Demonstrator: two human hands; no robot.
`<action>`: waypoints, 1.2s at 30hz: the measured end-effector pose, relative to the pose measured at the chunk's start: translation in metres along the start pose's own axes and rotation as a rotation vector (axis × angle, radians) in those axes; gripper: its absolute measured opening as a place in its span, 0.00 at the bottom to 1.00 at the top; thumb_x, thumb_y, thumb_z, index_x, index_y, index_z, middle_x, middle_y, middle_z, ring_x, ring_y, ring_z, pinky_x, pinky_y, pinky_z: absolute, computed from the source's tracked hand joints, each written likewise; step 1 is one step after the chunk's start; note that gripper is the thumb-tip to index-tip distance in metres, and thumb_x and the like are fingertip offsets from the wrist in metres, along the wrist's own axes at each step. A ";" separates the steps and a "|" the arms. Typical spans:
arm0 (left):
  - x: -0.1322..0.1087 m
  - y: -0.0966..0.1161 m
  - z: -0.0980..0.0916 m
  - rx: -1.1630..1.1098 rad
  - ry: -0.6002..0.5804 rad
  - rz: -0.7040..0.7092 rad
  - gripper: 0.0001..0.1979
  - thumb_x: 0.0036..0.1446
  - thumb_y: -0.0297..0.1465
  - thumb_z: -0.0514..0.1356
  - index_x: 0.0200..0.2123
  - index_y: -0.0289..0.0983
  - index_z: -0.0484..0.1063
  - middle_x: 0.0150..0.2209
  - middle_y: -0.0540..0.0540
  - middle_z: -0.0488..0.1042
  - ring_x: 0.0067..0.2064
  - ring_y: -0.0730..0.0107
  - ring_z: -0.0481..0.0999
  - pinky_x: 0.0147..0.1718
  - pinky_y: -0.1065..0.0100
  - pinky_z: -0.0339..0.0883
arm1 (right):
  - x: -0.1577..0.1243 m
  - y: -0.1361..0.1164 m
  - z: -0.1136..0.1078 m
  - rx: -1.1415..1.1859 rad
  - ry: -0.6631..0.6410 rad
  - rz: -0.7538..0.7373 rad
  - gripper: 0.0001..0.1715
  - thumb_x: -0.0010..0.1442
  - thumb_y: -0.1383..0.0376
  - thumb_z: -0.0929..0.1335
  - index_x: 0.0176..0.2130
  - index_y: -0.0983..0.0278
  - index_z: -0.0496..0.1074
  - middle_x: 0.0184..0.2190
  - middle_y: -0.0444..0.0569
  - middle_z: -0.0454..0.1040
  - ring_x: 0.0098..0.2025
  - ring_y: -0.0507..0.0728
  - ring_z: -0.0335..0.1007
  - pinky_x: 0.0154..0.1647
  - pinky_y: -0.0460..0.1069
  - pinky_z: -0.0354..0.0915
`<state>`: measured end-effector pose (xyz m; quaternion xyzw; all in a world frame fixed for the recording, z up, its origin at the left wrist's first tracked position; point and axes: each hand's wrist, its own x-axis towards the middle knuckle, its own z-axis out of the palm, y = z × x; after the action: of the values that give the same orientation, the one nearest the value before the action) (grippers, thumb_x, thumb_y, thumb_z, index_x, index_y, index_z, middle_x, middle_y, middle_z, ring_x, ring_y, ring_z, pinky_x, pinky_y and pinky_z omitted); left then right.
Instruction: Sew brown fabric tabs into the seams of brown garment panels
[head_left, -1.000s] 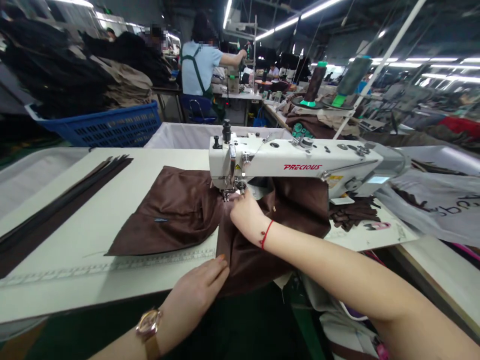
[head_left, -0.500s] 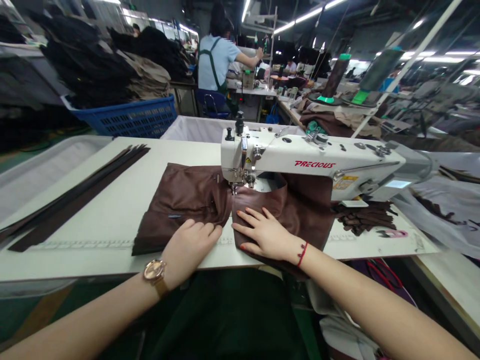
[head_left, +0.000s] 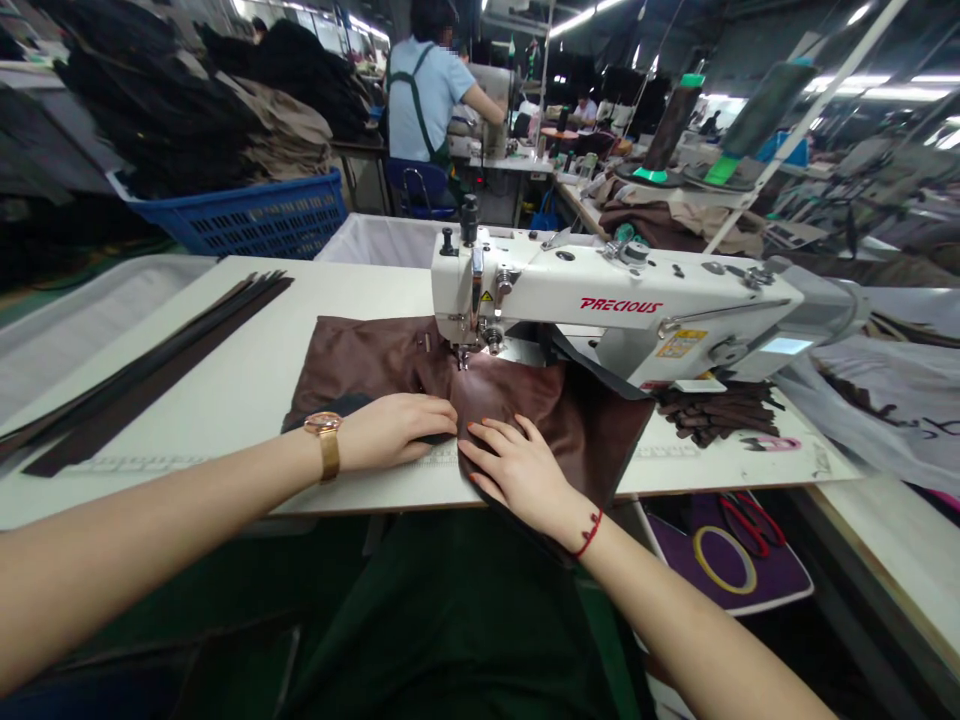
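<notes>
Brown leather-like material (head_left: pixel 589 415) lies across the table under the needle and presser foot of a white sewing machine (head_left: pixel 547 295). My right hand (head_left: pixel 521 470) rests flat on it just in front of the foot, fingers spread. To the left, my left hand (head_left: pixel 401 428) has its fingers bent together over the near edge of the left-hand brown panel (head_left: pixel 367 352); its thumb is mostly hidden. Dark lining shows where that edge is folded beside the wrist. Right of the foot, a dark flap of the material stands up against the machine's arm.
Long dark strips (head_left: pixel 165 370) lie on the left of the table (head_left: pixel 247 400). Short brown strips (head_left: pixel 716 412) and pink-handled snips (head_left: pixel 772 443) sit at right. Below, a drawer (head_left: pixel 675 530) holds red-handled scissors (head_left: pixel 754 525) and a tape roll (head_left: pixel 724 560). A co-worker (head_left: pixel 427 95) sits ahead.
My left hand has moved slightly right and up, folding the left panel's near edge. The material right of the foot has shifted, its dark flap now raised. The drawer shows more fully.
</notes>
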<state>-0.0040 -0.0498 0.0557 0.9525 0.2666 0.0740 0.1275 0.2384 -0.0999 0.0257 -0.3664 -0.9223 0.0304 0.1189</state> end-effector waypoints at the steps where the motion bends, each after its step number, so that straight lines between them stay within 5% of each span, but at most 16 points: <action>1: -0.002 -0.001 0.000 -0.040 0.018 -0.039 0.14 0.58 0.24 0.54 0.47 0.37 0.71 0.49 0.44 0.74 0.49 0.66 0.73 0.52 0.66 0.65 | 0.000 -0.001 -0.001 0.002 0.003 0.001 0.20 0.68 0.58 0.62 0.58 0.57 0.66 0.60 0.49 0.65 0.63 0.61 0.55 0.63 0.63 0.47; 10: 0.003 -0.007 0.002 -0.349 0.054 -0.248 0.15 0.58 0.29 0.53 0.46 0.35 0.73 0.44 0.49 0.78 0.44 0.70 0.76 0.47 0.74 0.66 | 0.002 -0.003 -0.001 -0.006 -0.020 0.002 0.21 0.68 0.57 0.61 0.57 0.57 0.66 0.60 0.50 0.65 0.62 0.62 0.55 0.63 0.62 0.47; 22: 0.008 -0.006 -0.004 -0.353 -0.008 -0.293 0.16 0.55 0.29 0.54 0.45 0.36 0.74 0.43 0.50 0.78 0.44 0.70 0.76 0.46 0.74 0.66 | 0.002 -0.003 -0.001 0.002 -0.019 -0.004 0.20 0.68 0.58 0.62 0.57 0.58 0.67 0.59 0.51 0.65 0.62 0.62 0.55 0.63 0.63 0.45; 29: 0.006 0.012 0.004 -0.186 0.012 -0.279 0.14 0.56 0.27 0.54 0.45 0.36 0.74 0.44 0.45 0.77 0.46 0.62 0.74 0.49 0.64 0.64 | 0.002 -0.004 -0.001 0.039 -0.012 0.008 0.19 0.67 0.59 0.62 0.56 0.58 0.68 0.59 0.51 0.66 0.62 0.62 0.56 0.64 0.63 0.43; 36: -0.004 0.044 0.035 0.330 0.112 -0.125 0.09 0.61 0.23 0.54 0.42 0.34 0.72 0.44 0.40 0.75 0.48 0.56 0.71 0.47 0.55 0.64 | 0.006 -0.007 -0.006 0.129 0.016 0.069 0.23 0.63 0.62 0.66 0.57 0.64 0.65 0.54 0.54 0.70 0.55 0.60 0.62 0.62 0.61 0.47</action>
<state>0.0215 -0.0959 0.0343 0.9364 0.3406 0.0739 -0.0410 0.2314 -0.1009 0.0341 -0.3898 -0.9043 0.0909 0.1484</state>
